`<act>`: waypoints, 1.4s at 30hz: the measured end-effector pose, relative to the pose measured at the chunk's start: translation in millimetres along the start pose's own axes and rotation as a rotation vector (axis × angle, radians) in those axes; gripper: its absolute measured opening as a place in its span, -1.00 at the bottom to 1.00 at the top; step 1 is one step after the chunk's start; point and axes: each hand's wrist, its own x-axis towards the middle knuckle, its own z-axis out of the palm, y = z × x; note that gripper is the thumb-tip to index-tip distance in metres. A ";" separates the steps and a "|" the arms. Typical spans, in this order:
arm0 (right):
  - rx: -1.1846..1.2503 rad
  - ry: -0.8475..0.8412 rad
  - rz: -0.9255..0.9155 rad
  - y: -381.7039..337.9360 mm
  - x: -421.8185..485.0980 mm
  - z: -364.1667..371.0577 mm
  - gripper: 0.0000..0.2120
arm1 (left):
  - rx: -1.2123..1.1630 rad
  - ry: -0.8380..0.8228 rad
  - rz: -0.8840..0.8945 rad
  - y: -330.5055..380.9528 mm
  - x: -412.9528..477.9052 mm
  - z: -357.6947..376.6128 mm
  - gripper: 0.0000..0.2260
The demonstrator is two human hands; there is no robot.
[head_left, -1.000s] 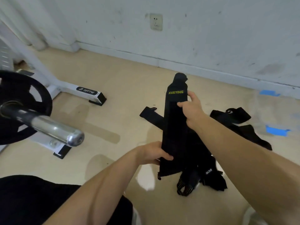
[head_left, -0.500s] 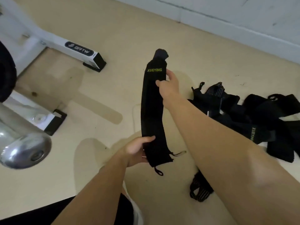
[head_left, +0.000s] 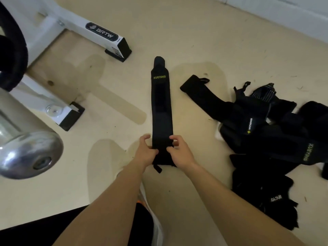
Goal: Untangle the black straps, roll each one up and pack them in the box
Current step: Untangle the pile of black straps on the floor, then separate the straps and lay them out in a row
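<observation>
One black strap (head_left: 161,103) with yellow-green lettering lies stretched out flat on the beige floor, running away from me. My left hand (head_left: 146,150) pinches its near end on the left edge. My right hand (head_left: 179,151) pinches the same end on the right edge. A small loop sticks out from under that end. To the right, a tangled pile of black straps (head_left: 269,139) lies on the floor, one loose end reaching toward the flat strap. No box is in view.
A white rack base (head_left: 99,32) with black feet stands at the upper left. A chrome barbell end (head_left: 30,155) juts in from the left, close to the camera, with a black weight plate (head_left: 12,50) behind it. The white skirting (head_left: 284,9) runs along the top right.
The strap was held up in the air between both hands; now it lies flat on the floor. My right hand slid from the far end down to the near end beside my left.
</observation>
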 end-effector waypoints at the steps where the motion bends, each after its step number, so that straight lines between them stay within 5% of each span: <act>1: 0.034 -0.017 0.020 2.3 -1.9 1.4 -0.60 | 0.031 0.048 0.017 -1.5 1.2 0.0 -0.56; 6: 0.108 -0.108 0.062 -9.3 -5.2 3.4 -0.56 | 0.241 0.195 0.128 1.0 -1.4 -0.8 -0.77; 11: 0.102 -0.205 0.035 -32.4 9.8 18.6 -0.50 | 0.368 0.174 0.128 10.8 5.8 -3.8 -0.68; 18: 0.112 -0.200 0.054 -48.0 30.4 32.4 -0.44 | 0.225 0.241 0.062 19.4 23.6 -4.8 -0.57; 23: 0.078 -0.186 0.072 -33.2 9.8 3.1 -0.54 | 0.458 0.286 0.014 37.6 20.8 -13.7 -0.49; 42: 0.006 0.521 0.157 35.7 -133.3 -248.0 -0.70 | 0.703 -0.291 0.556 121.4 -150.4 199.9 -0.79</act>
